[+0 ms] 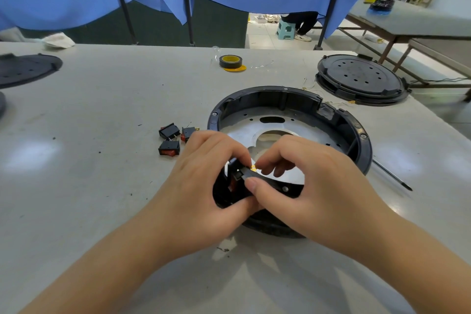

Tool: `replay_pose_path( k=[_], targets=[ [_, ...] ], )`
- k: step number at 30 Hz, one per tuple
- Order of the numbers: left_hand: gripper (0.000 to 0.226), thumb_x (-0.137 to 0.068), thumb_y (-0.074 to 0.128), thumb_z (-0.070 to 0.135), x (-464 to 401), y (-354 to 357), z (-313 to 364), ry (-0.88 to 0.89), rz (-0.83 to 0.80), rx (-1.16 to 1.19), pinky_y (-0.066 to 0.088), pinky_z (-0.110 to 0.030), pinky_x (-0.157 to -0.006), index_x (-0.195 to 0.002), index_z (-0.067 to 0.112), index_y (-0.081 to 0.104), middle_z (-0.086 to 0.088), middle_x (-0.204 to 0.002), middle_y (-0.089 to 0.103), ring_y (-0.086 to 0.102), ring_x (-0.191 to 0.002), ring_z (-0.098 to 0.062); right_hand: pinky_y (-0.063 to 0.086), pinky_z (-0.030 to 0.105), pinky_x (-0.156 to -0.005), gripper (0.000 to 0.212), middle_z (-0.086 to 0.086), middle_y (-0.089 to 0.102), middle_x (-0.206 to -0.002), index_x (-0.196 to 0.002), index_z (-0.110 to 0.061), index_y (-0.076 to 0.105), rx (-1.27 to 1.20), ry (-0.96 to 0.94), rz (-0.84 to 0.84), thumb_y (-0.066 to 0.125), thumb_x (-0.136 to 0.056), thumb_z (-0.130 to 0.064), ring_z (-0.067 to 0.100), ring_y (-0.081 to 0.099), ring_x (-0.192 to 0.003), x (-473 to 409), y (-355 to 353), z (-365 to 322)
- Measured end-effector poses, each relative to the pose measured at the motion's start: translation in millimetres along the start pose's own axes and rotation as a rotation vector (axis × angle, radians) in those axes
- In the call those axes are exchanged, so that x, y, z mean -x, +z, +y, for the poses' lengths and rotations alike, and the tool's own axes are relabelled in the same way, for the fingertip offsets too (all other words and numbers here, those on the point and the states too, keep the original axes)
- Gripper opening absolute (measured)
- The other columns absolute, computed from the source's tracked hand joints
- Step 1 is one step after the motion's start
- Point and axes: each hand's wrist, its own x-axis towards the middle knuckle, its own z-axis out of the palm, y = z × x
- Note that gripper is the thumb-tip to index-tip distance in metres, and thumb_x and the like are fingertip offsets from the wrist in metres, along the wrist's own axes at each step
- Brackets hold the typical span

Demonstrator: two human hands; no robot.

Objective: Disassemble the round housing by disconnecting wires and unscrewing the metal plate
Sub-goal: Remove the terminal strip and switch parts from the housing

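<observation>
- The round housing (288, 99) lies flat on the bench (102, 186), just ahead of the person, with its near rim under both hands.
- The metal plate (244, 132) sits inside the housing's ring, beyond the hands.
- The left hand (204, 178) curls round the near wall of the housing, where a switch (233, 183) with a red face is seated.
- The right hand (305, 176) pinches a small yellow-tipped connector (253, 167) at that switch, thumb on the rim.
- Both hands meet at the same spot, so neither is nearer; my guess is that the connector must be pulled inward, toward the housing's centre.
- Three loose switches (170, 140) lie just left of the housing.
- A screwdriver (392, 176) lies to the right, its tip pointing away from the housing, nearer the right hand.
</observation>
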Motion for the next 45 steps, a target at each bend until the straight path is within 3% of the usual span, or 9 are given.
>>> replay_pose_path(
  k=[11,20,29,35,41,45],
  targets=[
    [0.028,-0.072,0.064,0.042,0,0,-1,0.01,0.021,0.023,0.037,-0.015,-0.084,-0.092,0.024,0.057,0.02,-0.093,0.054,0.047,-0.101,-0.009,0.046,0.027,-0.066,0.022,-0.017,0.059,-0.077,-0.085,-0.028,0.064,-0.029,-0.031,-0.021,0.061,-0.079,-0.049,0.004,0.056,-0.079,-1,-1,2],
    [0.038,-0.075,0.067,0.043,4,-8,-7,0.022,0.083,-0.027,0.042,-0.025,-0.088,-0.098,0.014,0.062,0.004,-0.108,0.057,0.053,-0.105,-0.014,0.047,0.023,-0.063,0.026,-0.022,0.057,-0.079,-0.088,-0.034,0.059,0.024,0.011,-0.021,0.053,-0.079,-0.058,0.003,0.055,-0.082,2,-1,-2],
    [0.026,-0.076,0.066,0.036,6,-10,-5,0.035,0.165,-0.13,0.038,-0.022,-0.078,-0.083,0.013,0.058,0.003,-0.092,0.052,0.048,-0.087,-0.018,0.049,0.029,-0.064,0.025,-0.02,0.058,-0.08,-0.09,-0.033,0.061,0.056,0.008,0.006,0.052,-0.081,-0.055,0.004,0.056,-0.078,0,0,-3],
    [0.025,-0.078,0.059,0.038,8,-7,-1,-0.017,0.111,-0.071,0.042,-0.033,-0.058,-0.068,0.016,0.055,0.008,-0.066,0.052,0.05,-0.064,-0.013,0.048,0.027,-0.065,0.031,-0.021,0.058,-0.081,-0.092,-0.035,0.061,0.097,0.038,-0.021,0.046,-0.081,-0.058,0.003,0.056,-0.079,0,1,-4],
    [0.027,-0.081,0.059,0.045,6,-16,-9,-0.005,0.044,-0.089,0.044,-0.028,-0.059,-0.073,0.019,0.06,0.012,-0.07,0.056,0.054,-0.066,-0.008,0.049,0.029,-0.068,0.037,-0.021,0.06,-0.08,-0.092,-0.035,0.061,0.112,0.05,-0.087,0.039,-0.082,-0.062,0.003,0.056,-0.082,-3,-2,-4],
    [0.021,-0.084,0.058,0.039,6,-18,-11,0.015,0.024,-0.051,0.046,-0.032,-0.061,-0.076,0.02,0.063,0.011,-0.073,0.056,0.055,-0.067,-0.009,0.049,0.033,-0.067,0.038,-0.019,0.06,-0.08,-0.091,-0.032,0.062,0.114,0.027,-0.09,0.037,-0.083,-0.06,0.005,0.057,-0.081,-3,-2,-4]
  ],
)
